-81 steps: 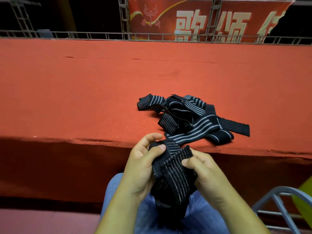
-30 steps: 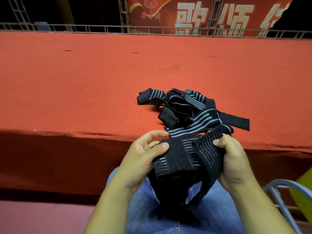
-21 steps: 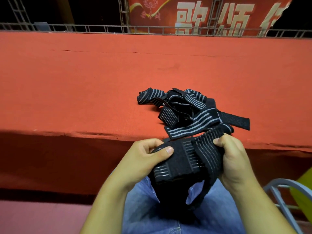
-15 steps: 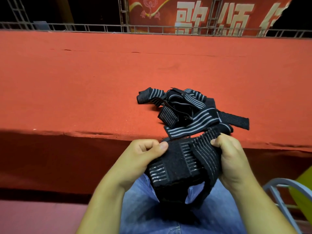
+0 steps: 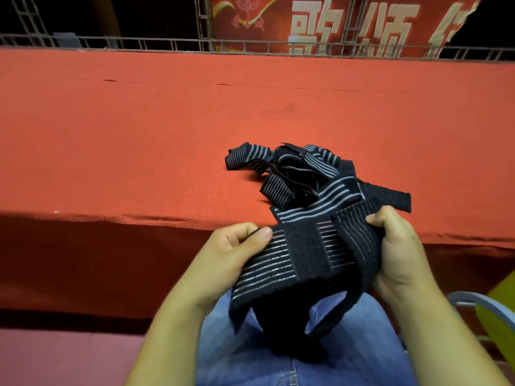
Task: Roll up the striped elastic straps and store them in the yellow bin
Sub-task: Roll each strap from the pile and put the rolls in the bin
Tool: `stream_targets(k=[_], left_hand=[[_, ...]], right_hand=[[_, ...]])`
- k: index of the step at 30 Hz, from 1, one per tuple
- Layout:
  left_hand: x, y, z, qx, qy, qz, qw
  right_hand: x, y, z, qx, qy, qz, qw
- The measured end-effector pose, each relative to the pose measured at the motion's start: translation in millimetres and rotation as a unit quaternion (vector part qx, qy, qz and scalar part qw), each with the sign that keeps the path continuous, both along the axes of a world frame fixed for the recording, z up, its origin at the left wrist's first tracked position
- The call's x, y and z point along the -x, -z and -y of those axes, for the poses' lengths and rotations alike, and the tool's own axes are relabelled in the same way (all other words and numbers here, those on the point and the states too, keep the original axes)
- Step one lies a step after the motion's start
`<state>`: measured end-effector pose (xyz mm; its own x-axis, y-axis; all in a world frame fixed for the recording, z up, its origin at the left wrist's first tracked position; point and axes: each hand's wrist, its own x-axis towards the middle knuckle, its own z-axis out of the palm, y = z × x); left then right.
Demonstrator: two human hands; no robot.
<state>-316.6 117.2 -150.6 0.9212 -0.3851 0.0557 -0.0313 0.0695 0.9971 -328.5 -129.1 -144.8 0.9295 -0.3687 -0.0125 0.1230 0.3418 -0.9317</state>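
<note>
A black elastic strap with thin grey stripes (image 5: 306, 254) is stretched between both hands above my lap. My left hand (image 5: 231, 254) pinches its left end between thumb and fingers. My right hand (image 5: 398, 246) grips the bunched right part, and a loose loop of the strap hangs down onto my jeans. Behind the hands, a tangled heap of more striped straps (image 5: 309, 176) lies on the red carpeted ledge (image 5: 139, 140), near its front edge. A sliver of the yellow bin (image 5: 501, 310) shows at the lower right edge.
A grey metal chair frame (image 5: 471, 299) stands at the lower right, next to the yellow bin. A metal railing (image 5: 139, 43) and a red banner (image 5: 334, 20) with white characters run along the back of the ledge.
The strap has gone from a bunched vertical wad to a band pulled flat between my hands. My left hand slid left and closed its thumb on the end.
</note>
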Motion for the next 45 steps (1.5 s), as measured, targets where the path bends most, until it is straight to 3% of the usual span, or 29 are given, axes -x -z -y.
stream_targets(k=[3,10,15,25,36,45], left_hand=[[-6,5,-14,-0.008,-0.018,-0.002,1.0],[-7,11,-28,0.118,-0.049,-0.07,0.989],[-10,7,-24,0.125,-0.123,-0.047,0.983],[-7,-10,-7,0.19,-0.185,-0.013,0.964],[0,-17,12,0.155,-0.142,0.004,0.978],[9,-25,12,0.074,-0.117,0.042,0.989]], right_hand=[[-2,-3,11,-0.021,0.012,0.01,1.0],[-1,0,23,-0.018,0.063,0.028,0.997],[3,0,21,-0.012,0.098,0.029,0.995],[5,2,18,0.185,0.055,0.059,0.979],[20,-21,-25,0.308,-0.127,0.098,0.938],[20,-16,-40,0.3,-0.163,0.112,0.933]])
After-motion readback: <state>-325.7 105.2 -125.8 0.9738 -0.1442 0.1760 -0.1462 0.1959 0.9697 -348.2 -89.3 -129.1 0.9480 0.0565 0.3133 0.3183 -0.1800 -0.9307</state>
